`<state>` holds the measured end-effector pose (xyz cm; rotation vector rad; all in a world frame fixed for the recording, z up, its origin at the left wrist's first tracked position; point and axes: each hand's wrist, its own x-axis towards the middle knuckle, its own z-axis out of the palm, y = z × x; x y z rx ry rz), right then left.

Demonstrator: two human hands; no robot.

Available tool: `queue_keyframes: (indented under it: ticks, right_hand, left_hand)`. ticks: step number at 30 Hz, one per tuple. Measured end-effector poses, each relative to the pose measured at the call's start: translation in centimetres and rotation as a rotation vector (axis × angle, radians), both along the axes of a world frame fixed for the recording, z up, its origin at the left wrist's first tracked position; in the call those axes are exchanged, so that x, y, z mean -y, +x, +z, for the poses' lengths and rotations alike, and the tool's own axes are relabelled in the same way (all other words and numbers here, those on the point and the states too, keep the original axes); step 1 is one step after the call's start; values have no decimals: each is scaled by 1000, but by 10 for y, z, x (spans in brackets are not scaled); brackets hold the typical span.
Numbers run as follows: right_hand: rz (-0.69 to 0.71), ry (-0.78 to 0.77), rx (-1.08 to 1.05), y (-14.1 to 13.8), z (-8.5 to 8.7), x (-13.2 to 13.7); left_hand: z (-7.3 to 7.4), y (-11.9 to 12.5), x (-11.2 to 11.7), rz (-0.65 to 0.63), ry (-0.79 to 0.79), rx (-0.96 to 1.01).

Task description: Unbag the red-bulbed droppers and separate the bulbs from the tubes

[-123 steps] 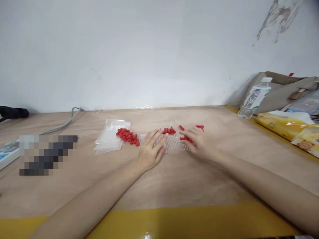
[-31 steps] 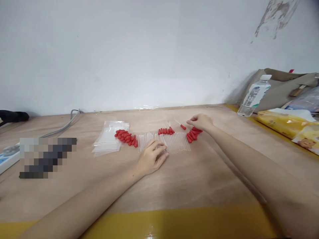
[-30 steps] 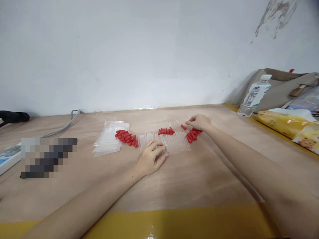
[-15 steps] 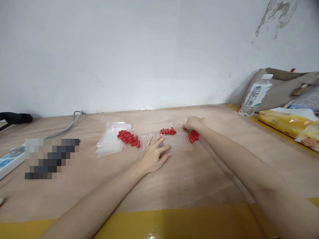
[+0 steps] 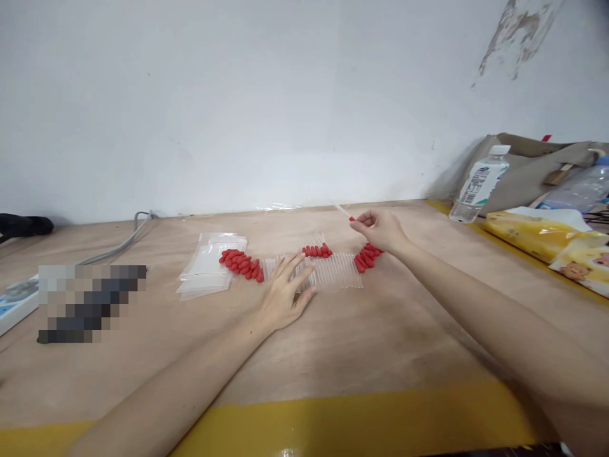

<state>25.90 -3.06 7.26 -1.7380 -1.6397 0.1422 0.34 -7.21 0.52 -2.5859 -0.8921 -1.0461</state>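
My right hand [image 5: 384,230] is raised a little above the table, its fingertips pinching a glass dropper [image 5: 343,211] by the red rubber bulb. The thin clear tube points up and left. Fingers spread, my left hand [image 5: 283,297] lies flat over a row of thin clear glass tubes [image 5: 339,271] set side by side. Behind that row, several red-bulbed droppers [image 5: 316,251] lie with tubes pointing away. Loose red rubber bulbs [image 5: 240,263] are heaped at the row's left end. More red bulbs [image 5: 365,259] lie at its right end, below my right hand.
Clear plastic bags [image 5: 209,263] are stacked at the left beside the bulbs. Farther left are a power strip [image 5: 19,301], a grey cable [image 5: 117,244] and a blurred dark object [image 5: 95,308]. On the right stand a bottle [image 5: 480,184], a yellow packet [image 5: 528,231] and a grey bag [image 5: 528,165].
My right hand has lifted and moved slightly right, bringing the dropper up off the table. My left hand stays spread on the tubes. The whole view has shifted slightly.
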Motion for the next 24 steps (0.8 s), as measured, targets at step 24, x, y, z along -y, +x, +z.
queue_keyframes:
  ticks: [24]
  right_hand:
    - [654,657,479,-47,-74,64]
  left_hand:
    - [1,6,8,-157,253,-100]
